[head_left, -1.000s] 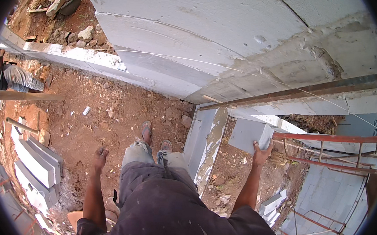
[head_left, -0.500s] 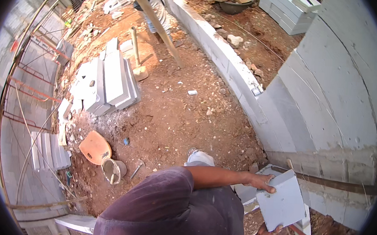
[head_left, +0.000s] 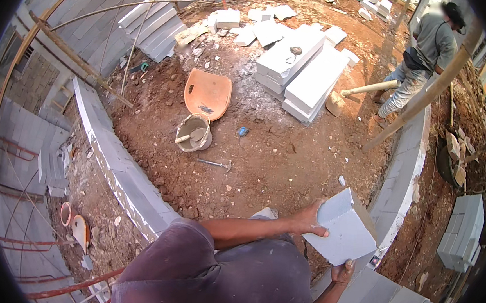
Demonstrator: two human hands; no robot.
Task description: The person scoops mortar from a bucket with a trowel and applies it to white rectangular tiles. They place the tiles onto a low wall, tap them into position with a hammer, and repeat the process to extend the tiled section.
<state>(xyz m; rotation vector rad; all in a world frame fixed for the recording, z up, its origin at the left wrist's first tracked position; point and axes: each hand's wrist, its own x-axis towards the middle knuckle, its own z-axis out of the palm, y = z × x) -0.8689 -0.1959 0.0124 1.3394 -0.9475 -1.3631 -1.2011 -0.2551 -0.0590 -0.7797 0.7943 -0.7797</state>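
A light grey concrete block (head_left: 343, 230) is held up between my two hands at the lower right, in front of my body. My left hand (head_left: 309, 219) grips its left side, the thumb lying across the broad face. From below, my right hand (head_left: 343, 271) clasps the bottom edge, with its fingers partly hidden. Behind and under the block runs a low block wall (head_left: 401, 190). On the dirt ahead lie a hammer (head_left: 215, 164) and a bucket (head_left: 195, 132) with a trowel (head_left: 190, 139) in it.
An orange plastic board (head_left: 207, 94) lies beyond the bucket. Large stacked blocks (head_left: 315, 80) stand further ahead. At the upper right a person (head_left: 430, 49) stands beside a slanting pole (head_left: 426, 108), near a long-handled tool (head_left: 365, 91). Another low wall (head_left: 123, 171) curves along the left.
My view has swung to the right-hand wall's left, showing more ground ahead. The block has come away from the wall side and turned in my hands; both still hold it.
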